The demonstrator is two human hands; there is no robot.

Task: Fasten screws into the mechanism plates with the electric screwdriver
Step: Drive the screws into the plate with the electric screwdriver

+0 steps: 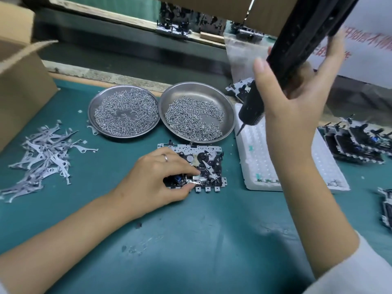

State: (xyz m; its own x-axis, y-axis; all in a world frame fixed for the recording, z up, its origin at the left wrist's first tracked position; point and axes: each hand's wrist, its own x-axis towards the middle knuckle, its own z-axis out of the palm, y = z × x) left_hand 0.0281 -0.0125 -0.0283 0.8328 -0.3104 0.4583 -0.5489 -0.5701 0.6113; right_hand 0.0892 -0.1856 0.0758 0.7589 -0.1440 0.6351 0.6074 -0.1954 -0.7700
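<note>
Two hands are at work, well apart. The left hand [157,179] rests on the near-left part of the mechanism plate [197,168], which lies flat on the green table [201,240] just near of the dishes; its fingertips pinch a small metal lever [194,183] at the plate's near edge. The right hand [297,98] is raised at the right, thumb and fingers curled round the black electric screwdriver [282,66], whose bit [240,129] hangs tilted over the white foam tray [275,155], clear of the plate.

Whether a screw already sits on the bit cannot be told. If the bit comes down at this slant it could skid off a screw head and scar the plate, or nick the fingertips that sit so close to the fastening spot. Should the left hand ease off, the lever may shift out of line with its hole and the screw would cross-thread.

Behind the plate stand two steel dishes, the left dish [123,112] and the right dish [197,111], both heaped with screws. A loose pile of stamped levers [42,162] lies at the left, beside a cardboard box [19,81]. More assembled mechanisms [358,143] sit at the right, with others at the far side on what looks like a dark conveyor. A printed notice [364,39] hangs at the far right.
</note>
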